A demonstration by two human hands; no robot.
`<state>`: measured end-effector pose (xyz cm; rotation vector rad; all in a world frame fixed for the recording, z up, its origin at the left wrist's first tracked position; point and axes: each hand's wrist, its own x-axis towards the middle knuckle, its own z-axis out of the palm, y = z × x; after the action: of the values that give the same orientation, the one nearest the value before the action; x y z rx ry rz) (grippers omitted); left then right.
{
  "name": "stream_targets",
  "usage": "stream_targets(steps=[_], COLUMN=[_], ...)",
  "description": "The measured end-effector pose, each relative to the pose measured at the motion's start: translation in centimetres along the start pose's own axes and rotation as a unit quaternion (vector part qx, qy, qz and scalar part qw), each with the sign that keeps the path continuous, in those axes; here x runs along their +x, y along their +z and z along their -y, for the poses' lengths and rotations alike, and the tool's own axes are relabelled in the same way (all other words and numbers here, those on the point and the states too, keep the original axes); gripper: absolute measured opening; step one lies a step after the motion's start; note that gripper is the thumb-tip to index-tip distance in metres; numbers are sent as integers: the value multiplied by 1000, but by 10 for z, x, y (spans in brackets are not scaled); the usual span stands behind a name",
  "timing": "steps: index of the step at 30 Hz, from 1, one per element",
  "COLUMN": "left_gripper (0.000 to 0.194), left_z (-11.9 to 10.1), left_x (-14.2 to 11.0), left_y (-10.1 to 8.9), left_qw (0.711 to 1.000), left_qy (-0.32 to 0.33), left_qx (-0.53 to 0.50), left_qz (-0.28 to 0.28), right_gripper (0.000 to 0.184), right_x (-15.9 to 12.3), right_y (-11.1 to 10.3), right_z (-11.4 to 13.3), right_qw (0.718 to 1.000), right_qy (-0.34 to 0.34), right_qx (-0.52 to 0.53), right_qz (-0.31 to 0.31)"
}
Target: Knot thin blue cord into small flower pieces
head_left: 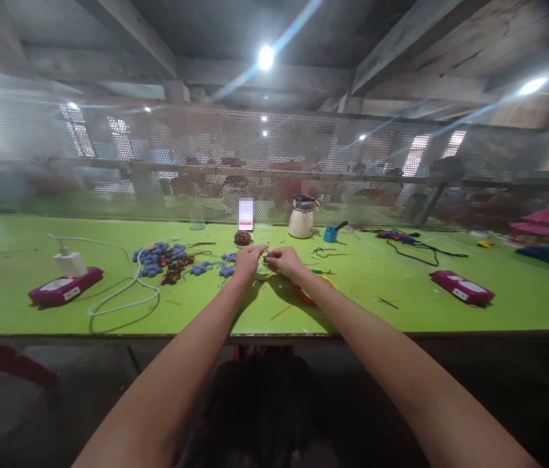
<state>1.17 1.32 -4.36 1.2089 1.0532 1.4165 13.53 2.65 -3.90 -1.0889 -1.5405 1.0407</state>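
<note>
Both hands meet over the middle of the green table. My left hand is closed in a pinch beside some small blue-purple crocheted-looking flowers. My right hand is pinched just to its right, fingertips close to the left ones. What lies between the fingers is too small to make out. Thin pale strands lie near the flowers. Under my right forearm shows part of a red and yellow ring. A ball of brown multicoloured yarn rests just beyond my left hand.
Left: a heap of blue flowers, dark-orange pieces, a white cable and a purple power strip. Behind: a phone, a white jug and a blue pot. Right: dark cords, another purple strip. Perforated screen at back.
</note>
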Motion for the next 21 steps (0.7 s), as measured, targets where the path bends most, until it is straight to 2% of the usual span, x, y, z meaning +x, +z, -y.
stream_targets(steps=[3, 5, 7, 8, 10, 13, 17, 21], left_gripper=[19, 19, 18, 16, 14, 12, 10, 15], left_z=[4, 7, 8, 9, 8, 6, 4, 1], left_x=[4, 6, 8, 9, 8, 4, -1, -2], left_y=[0, 1, 2, 2, 4, 7, 11, 11], left_qw=[997, 994, 991, 989, 986, 984, 983, 977], left_qy=[-4, -21, -44, -54, -67, -72, -67, -82], left_qx=[-38, -67, -97, -111, -135, -157, -171, -197], left_qz=[-66, -79, -84, -82, -70, -49, -31, 12], right_gripper=[4, 8, 12, 16, 23, 28, 8, 6], right_x=[5, 5, 4, 3, 0, -1, 1, 0], right_y=[-8, -10, -7, -3, 4, 14, 16, 8], right_z=[5, 9, 9, 8, 4, -3, -10, -9], right_qw=[999, 999, 1000, 999, 998, 999, 995, 994], right_qy=[-10, -14, -16, -18, -33, -44, -82, -82], right_qx=[-12, -10, -5, 11, 37, 26, 13, 47], right_qz=[-29, -28, -1, 34, 46, -11, -61, -59])
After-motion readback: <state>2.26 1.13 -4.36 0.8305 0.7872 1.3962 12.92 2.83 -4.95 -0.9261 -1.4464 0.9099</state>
